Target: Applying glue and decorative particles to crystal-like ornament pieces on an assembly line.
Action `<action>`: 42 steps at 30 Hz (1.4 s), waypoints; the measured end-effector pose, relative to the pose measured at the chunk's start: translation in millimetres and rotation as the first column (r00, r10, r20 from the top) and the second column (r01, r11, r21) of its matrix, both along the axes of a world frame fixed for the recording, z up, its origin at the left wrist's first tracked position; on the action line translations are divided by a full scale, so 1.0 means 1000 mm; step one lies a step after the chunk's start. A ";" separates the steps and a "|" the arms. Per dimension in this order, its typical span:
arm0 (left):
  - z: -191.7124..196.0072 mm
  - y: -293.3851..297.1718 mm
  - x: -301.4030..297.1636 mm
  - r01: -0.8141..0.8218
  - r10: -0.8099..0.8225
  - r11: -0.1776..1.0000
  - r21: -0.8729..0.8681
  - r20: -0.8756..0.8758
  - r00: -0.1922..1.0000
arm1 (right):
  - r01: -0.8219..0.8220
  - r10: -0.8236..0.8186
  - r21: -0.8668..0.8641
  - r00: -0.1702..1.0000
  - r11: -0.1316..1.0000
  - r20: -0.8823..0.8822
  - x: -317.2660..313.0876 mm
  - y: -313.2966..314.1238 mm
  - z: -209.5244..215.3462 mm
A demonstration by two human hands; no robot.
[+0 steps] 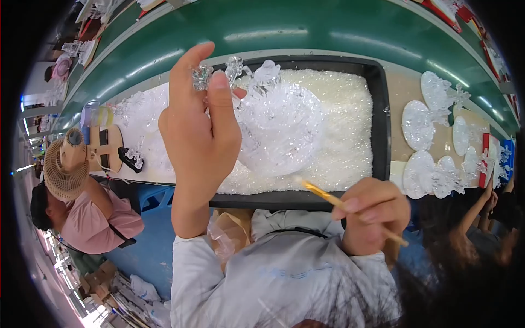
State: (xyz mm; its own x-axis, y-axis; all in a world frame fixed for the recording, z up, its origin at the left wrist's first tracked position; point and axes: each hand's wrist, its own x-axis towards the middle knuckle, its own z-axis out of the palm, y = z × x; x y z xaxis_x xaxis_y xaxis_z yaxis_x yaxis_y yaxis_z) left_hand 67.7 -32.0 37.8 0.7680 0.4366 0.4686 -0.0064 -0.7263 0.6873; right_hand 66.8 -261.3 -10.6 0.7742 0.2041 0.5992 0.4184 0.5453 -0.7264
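Note:
My left hand (pixel 202 126) is raised over the tray, its thumb and fingers closed round part of a clear ornament with small transparent figures (pixel 267 76). The ornament's round white base (pixel 290 134) is coated in sparkling grains and stands out to the right of my hand. My palm and fingers hide part of the piece. Between the fingertips of my right hand (pixel 374 213) is a slim paintbrush (pixel 328 198) with a yellow handle, its pale tip pointing up and left, close below the base. Tip and base appear slightly apart.
A black-rimmed tray (pixel 380 126) of white sparkling grains (pixel 347 126) lies before me. Several round white ornaments (pixel 418 126) stand on the board at right. At left, a person in pink (pixel 101 218) sits beside a beige fan (pixel 65 169). A green surface (pixel 306 33) runs behind.

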 end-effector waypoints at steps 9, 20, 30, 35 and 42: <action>-0.001 -0.004 -0.004 -0.039 0.040 0.997 0.060 -0.004 0.999 | 0.144 -0.069 -0.147 0.903 0.979 0.425 0.002 0.042 -0.011; -0.008 -0.009 -0.006 -0.010 0.002 0.996 0.087 0.092 0.996 | 0.171 -0.064 -0.173 0.865 0.970 0.497 0.003 0.044 -0.017; -0.007 -0.011 -0.006 -0.023 0.020 0.999 0.036 0.093 0.995 | 0.207 -0.098 -0.155 0.849 0.966 0.520 0.004 0.047 -0.022; -0.004 -0.013 -0.006 -0.015 0.010 0.998 0.053 0.089 0.996 | 0.174 -0.086 -0.127 0.856 0.977 0.511 0.002 0.050 -0.023; -0.010 -0.012 -0.002 0.051 -0.074 0.993 0.108 0.222 0.972 | 0.135 -0.009 -0.214 0.864 0.967 0.503 0.004 0.043 -0.017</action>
State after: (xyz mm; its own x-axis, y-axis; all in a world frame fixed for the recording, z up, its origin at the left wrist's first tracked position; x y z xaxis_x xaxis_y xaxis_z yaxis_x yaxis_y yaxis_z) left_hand 66.1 -43.9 27.5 0.6616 0.3326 0.6721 -0.2003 -0.7854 0.5857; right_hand 71.0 -218.4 -27.7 0.4058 0.3416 0.8477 0.7875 0.3400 -0.5140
